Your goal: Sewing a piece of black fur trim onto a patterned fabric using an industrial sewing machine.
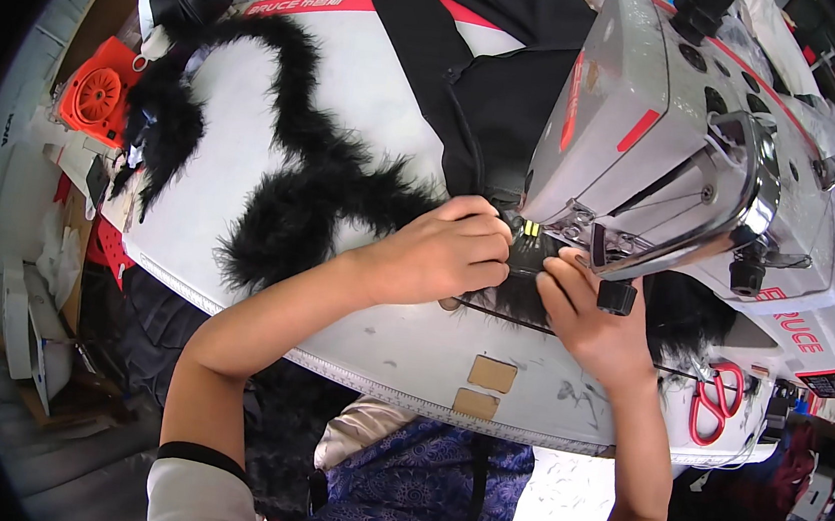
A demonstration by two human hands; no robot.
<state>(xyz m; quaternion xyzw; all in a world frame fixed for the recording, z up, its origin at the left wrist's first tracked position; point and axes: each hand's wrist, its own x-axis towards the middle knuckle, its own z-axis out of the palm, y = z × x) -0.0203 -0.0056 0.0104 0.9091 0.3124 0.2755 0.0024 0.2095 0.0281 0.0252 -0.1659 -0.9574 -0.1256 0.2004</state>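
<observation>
A white and grey sewing machine [607,118] stands over the work, its needle area lit by a small yellow glow. Just left of the presser foot, my left hand [453,252] is closed, fingers curled on the black feather trim [286,218] where it meets black fabric [512,109]. My right hand [597,323] sits on the right side of the foot, its fingers bent and pinching the edge of the black fabric. More black feathers show under and to the right of this hand. My fingers partly hide the stitching spot.
Red-handled scissors [715,402] lie at the table's right front. A ruler tape [384,398] runs along the white table's front edge, near two tan patches [492,373]. An orange round-fronted device [99,94] sits at the far left. Purple patterned cloth [416,486] covers my lap.
</observation>
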